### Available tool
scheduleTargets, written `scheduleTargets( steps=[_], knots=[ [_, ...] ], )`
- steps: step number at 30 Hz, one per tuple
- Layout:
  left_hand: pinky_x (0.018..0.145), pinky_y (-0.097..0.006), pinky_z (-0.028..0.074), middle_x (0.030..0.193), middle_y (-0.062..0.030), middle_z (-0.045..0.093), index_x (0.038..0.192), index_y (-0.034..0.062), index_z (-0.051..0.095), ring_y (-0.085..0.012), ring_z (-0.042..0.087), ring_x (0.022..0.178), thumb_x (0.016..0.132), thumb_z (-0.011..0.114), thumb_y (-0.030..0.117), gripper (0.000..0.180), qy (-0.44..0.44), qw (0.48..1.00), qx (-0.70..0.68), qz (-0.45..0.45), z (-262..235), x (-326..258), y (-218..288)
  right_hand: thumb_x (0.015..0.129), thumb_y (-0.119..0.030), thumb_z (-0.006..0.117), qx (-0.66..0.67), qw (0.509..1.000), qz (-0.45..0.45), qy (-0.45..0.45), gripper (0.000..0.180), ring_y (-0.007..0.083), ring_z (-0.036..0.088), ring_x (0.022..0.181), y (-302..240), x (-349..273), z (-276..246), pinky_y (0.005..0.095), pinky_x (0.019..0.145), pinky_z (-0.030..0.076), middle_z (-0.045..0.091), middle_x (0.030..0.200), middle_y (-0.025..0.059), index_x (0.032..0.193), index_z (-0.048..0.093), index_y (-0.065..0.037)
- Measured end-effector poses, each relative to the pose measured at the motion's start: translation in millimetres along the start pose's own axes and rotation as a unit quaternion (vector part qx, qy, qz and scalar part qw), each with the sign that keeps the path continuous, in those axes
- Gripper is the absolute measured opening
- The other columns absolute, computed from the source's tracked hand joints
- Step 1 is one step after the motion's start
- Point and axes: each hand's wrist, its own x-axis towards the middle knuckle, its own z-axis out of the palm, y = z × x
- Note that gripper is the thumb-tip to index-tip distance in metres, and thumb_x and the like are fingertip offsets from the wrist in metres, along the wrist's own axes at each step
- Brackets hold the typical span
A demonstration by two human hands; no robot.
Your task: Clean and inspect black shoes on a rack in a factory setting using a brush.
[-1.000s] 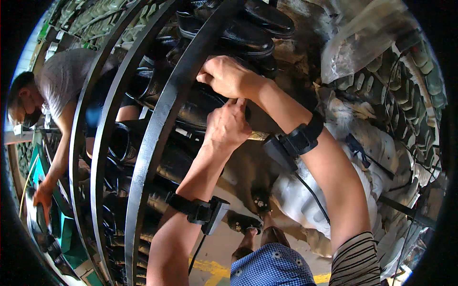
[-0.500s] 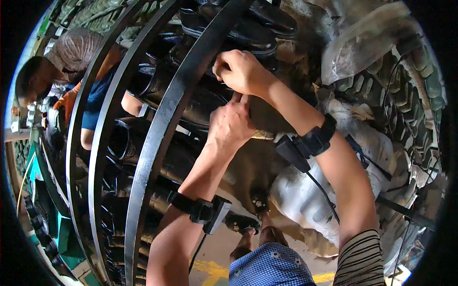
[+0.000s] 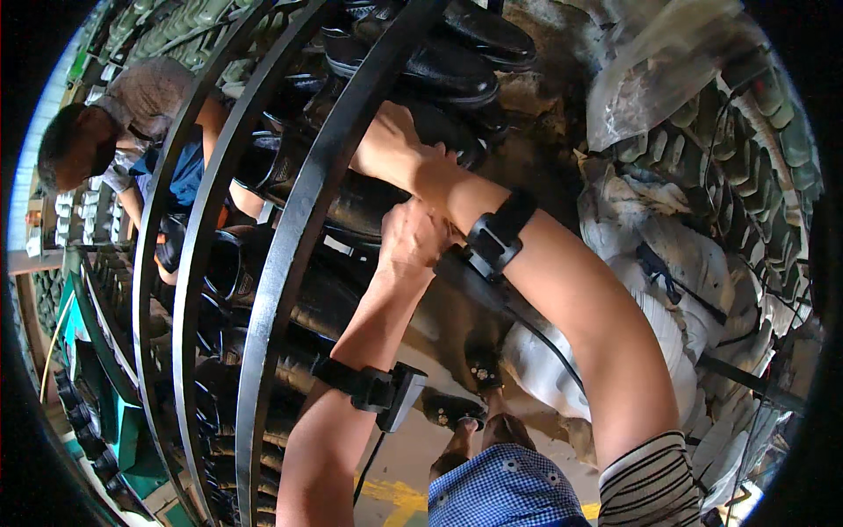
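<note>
My left hand (image 3: 411, 233) is curled beside the toe of a black leather shoe (image 3: 364, 202) on the rack. What its fingers hold, if anything, is hidden by my right wrist. My right hand (image 3: 386, 140) crosses above it and reaches left among the black shoes. A black metal bar (image 3: 303, 198) covers the right hand's fingertips. Just beyond my hands sits another black shoe (image 3: 452, 75), toe pointing right. Each forearm wears a black strap with a small device, the right strap (image 3: 496, 237) close to my left hand.
Curved black bars (image 3: 184, 290) run along the rack at left. Behind them, a person (image 3: 158, 105) bends over near a green machine (image 3: 118, 422). White sacks (image 3: 606, 351) lie at right, with plastic sheeting (image 3: 659, 79) and stacked greenish shoe-shaped pieces (image 3: 746, 158) beyond.
My right hand has moved left and down, going behind the black bar, and its forearm now overlaps my left hand. The left hand stays nearly in place. The person behind has shifted posture.
</note>
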Motion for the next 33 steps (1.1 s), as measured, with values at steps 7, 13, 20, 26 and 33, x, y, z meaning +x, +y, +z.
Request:
scheduleTargets(
  steps=[7, 13, 20, 26, 33],
  knots=[
    [0.064, -0.038, 0.051, 0.074, -0.0139, 0.063, 0.081, 0.0077, 0.064, -0.0304, 0.063, 0.073, 0.066, 0.065, 0.022, 0.021, 0.011, 0.997, -0.035, -0.074, -4.9, -14.4, -10.3, 0.078, -0.01, 0.054, 0.691, 0.535, 0.483, -0.049, 0.012, 0.0249, 0.062, 0.067, -21.8, 24.8, 7.0, 0.0362, 0.057, 0.048, 0.063, 0.076, 0.0137, 0.082, 0.064, -0.003],
    [0.064, -0.041, 0.049, 0.077, -0.0164, 0.061, 0.081, 0.0051, 0.061, -0.0358, 0.06, 0.074, 0.071, 0.056, 0.016, 0.016, 0.025, 0.99, -0.11, -0.085, -11.9, -8.6, 2.0, 0.08, -0.013, 0.053, 0.646, 0.754, 0.097, 0.071, 0.013, 0.0216, 0.056, 0.054, 25.7, 31.2, 35.8, 0.0363, 0.046, 0.043, 0.06, 0.067, 0.0101, 0.072, 0.059, -0.005],
    [0.064, -0.041, 0.049, 0.108, -0.0231, 0.05, 0.108, 0.0051, 0.049, -0.039, 0.057, 0.078, 0.068, 0.059, 0.008, 0.042, 0.023, 0.997, -0.069, -0.041, -15.8, -14.9, 16.5, 0.069, -0.009, 0.06, 0.205, 0.978, -0.049, 0.001, 0.011, 0.0275, 0.061, 0.07, 5.7, 14.3, -11.1, 0.0338, 0.069, 0.049, 0.064, 0.078, 0.0124, 0.079, 0.062, -0.005],
    [0.059, -0.04, 0.053, 0.134, -0.0265, 0.027, 0.126, 0.0046, 0.034, -0.0389, 0.061, 0.076, 0.075, 0.059, 0.022, 0.06, 0.044, 0.989, 0.07, -0.123, -21.8, -50.9, 6.3, 0.069, -0.007, 0.057, 0.008, 0.977, -0.104, -0.187, 0.017, 0.0305, 0.062, 0.084, -6.3, -8.4, -23.9, 0.0369, 0.073, 0.051, 0.061, 0.091, 0.0202, 0.083, 0.064, -0.001],
    [0.045, -0.034, 0.052, 0.133, -0.0294, 0.026, 0.135, 0.0096, 0.018, -0.0334, 0.062, 0.058, 0.076, 0.061, 0.032, 0.077, -0.01, 0.977, 0.188, -0.099, -19.2, -49.9, 6.0, 0.075, -0.009, 0.055, 0.072, 0.978, -0.161, -0.109, 0.015, 0.0323, 0.06, 0.085, 4.2, -17.2, -18.8, 0.0398, 0.075, 0.048, 0.059, 0.088, 0.016, 0.089, 0.057, -0.006]
  ],
)
